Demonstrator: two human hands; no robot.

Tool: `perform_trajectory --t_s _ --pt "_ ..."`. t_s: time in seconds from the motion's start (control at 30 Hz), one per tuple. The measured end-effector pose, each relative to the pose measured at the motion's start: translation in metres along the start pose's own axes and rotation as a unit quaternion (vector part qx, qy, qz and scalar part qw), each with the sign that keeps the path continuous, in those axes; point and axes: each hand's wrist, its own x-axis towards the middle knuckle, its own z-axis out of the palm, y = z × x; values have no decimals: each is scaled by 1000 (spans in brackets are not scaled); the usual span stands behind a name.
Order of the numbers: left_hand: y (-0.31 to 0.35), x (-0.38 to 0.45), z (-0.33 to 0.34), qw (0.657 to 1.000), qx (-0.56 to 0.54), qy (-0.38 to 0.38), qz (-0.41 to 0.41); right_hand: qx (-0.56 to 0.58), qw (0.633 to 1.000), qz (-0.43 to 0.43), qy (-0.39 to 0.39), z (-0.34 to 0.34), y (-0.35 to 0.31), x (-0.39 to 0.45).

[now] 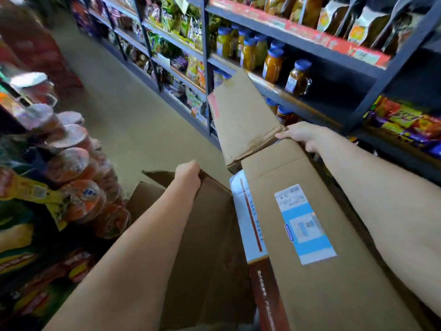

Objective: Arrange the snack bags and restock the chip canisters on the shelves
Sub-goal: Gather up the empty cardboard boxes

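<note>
A large cardboard box (329,278) with a blue and white label fills the lower middle of the head view. My left hand (188,174) grips the top edge of its left flap (210,235), fingers curled over it. My right hand (303,134) holds the far right corner, where a creased end flap (241,120) stands up. A white, red and brown package (248,218) shows in the gap between the flaps. Snack bags (21,237) and round-lidded cups (74,163) crowd the left shelf. No chip canisters can be made out.
A dark shelf unit (358,58) on the right carries blue-lidded jars (273,64) and colourful snack packs (410,123). More bagged snacks (181,48) line the far shelves. A tan floor aisle (124,111) runs ahead between the two shelf rows.
</note>
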Motion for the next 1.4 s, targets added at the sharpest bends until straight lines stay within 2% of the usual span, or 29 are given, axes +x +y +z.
perform_trajectory --t_s 0.07,0.2,0.47,0.53,0.67,0.77,1.07,1.27,1.4 --pt "10 24 14 999 -13 42 -11 5 1000 4 -27 -6 -8 50" --pt "20 68 37 997 3 62 -51 1 997 0 -76 5 -31 113" --pt "43 141 52 985 -106 91 -99 -4 986 -22 -164 27 -98 191" --pt "58 158 54 988 -99 66 -102 -14 981 -36 -188 33 -125 213" --pt "75 205 59 987 -88 75 -115 -50 975 -58 -208 51 -190 251" --pt "96 236 58 991 -41 82 -97 -55 967 -80 -235 69 -248 278" --pt "250 357 1 988 76 137 2 -69 943 -140 -293 119 -394 372" --pt "371 466 -55 971 106 214 32 -41 936 -184 -298 160 -508 481" --pt "427 536 -97 959 116 258 32 -52 939 -191 -283 220 -576 561"
